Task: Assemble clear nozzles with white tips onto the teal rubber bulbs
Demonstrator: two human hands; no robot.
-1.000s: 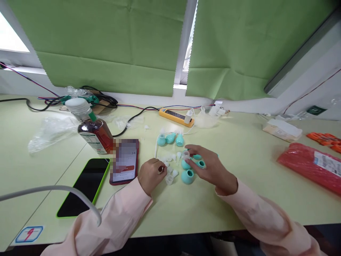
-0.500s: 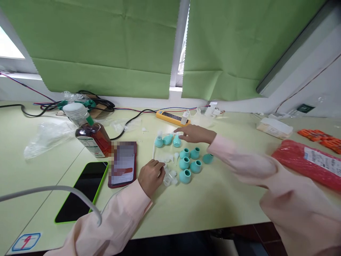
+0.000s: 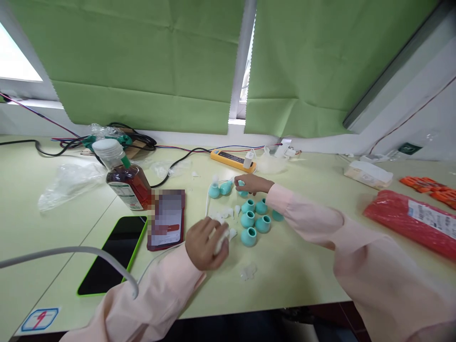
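Near the table's middle my left hand [image 3: 208,244] is curled over small translucent plastic pieces [image 3: 233,233], with pale plastic showing between thumb and fingers. Farther back, my right hand [image 3: 254,183] has its fingers closed around a teal rubber bulb [image 3: 242,193], which it partly covers. Two more bulbs with pale tips, one upright [image 3: 214,191] and one tilted [image 3: 225,188], lie just left of it. Several open-necked teal bulbs [image 3: 248,219] stand in front of my right hand and forearm. Small white nozzle-like pieces [image 3: 227,213] lie between the hands. A clear piece [image 3: 248,271] rests nearer the front edge.
On the left are a phone with a lit screen [image 3: 167,221], a green-edged phone [image 3: 114,256] and a bottle of dark liquid [image 3: 130,187]. A grey cable [image 3: 71,250] arches over the left side. Behind lies a yellow power strip [image 3: 228,160]; a red package [image 3: 409,221] is at right.
My left hand has moved slightly right and toward me, over the clear pieces. A clear piece now lies closer to the front edge. My right hand has lowered onto the teal bulb.
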